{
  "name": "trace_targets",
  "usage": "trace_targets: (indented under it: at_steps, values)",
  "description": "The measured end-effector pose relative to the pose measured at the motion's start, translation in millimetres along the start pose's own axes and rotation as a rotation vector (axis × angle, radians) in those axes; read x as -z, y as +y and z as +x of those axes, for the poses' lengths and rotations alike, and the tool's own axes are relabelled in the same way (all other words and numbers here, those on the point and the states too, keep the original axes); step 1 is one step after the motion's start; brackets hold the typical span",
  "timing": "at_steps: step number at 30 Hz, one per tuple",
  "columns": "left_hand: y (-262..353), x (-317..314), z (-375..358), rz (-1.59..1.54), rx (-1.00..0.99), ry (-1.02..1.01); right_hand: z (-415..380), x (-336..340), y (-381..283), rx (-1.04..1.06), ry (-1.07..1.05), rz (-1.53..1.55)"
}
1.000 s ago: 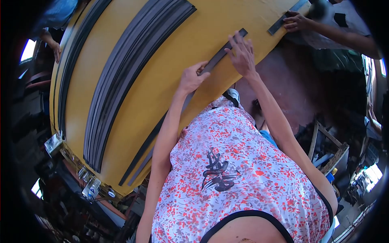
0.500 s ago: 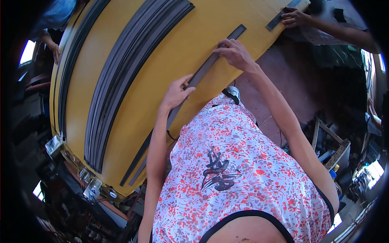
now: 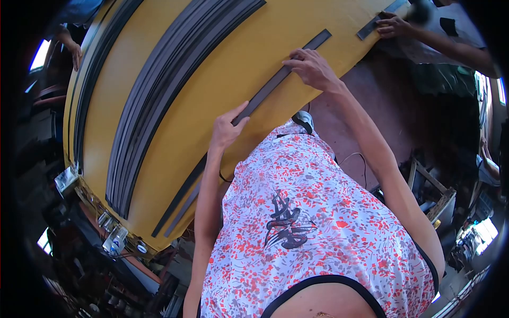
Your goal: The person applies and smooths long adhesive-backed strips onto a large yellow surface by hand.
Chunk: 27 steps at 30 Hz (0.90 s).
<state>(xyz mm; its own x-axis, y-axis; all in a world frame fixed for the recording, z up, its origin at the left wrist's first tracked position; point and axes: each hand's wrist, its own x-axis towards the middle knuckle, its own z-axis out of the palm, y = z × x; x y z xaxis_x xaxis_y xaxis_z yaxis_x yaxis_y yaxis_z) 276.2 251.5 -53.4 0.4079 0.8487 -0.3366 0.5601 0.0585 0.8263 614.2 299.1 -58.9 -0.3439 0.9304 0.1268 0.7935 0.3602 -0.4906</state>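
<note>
A flat, dark grey strip (image 3: 270,87) lies slanted across the yellow tabletop (image 3: 212,106) in front of me. My left hand (image 3: 228,130) grips its near end between thumb and fingers. Farther up, my right hand (image 3: 314,70) has its bent fingers on the strip, short of the far end. Beside my left forearm are a wider black strip (image 3: 177,206) and a narrow grey strip (image 3: 184,210), both partly hidden by the arm.
A thick bundle of long dark strips (image 3: 164,90) curves across the table, with more strips (image 3: 98,69) beyond. At upper right another person's hand (image 3: 393,26) touches a short dark piece (image 3: 369,27). Another person's hand (image 3: 76,55) rests at the far left edge.
The strip under my hands has shifted slightly right and up in view. The length that ran below my left hand no longer shows there. Both hands stay on the strip.
</note>
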Motion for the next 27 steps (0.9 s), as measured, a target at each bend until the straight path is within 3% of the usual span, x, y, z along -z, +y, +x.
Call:
trace_targets:
  at_steps: [27]
  values:
    - [-3.3,-9.0,0.2,0.050,-0.031,0.019,0.1,-8.4,2.3,0.075,-0.030,-0.012]
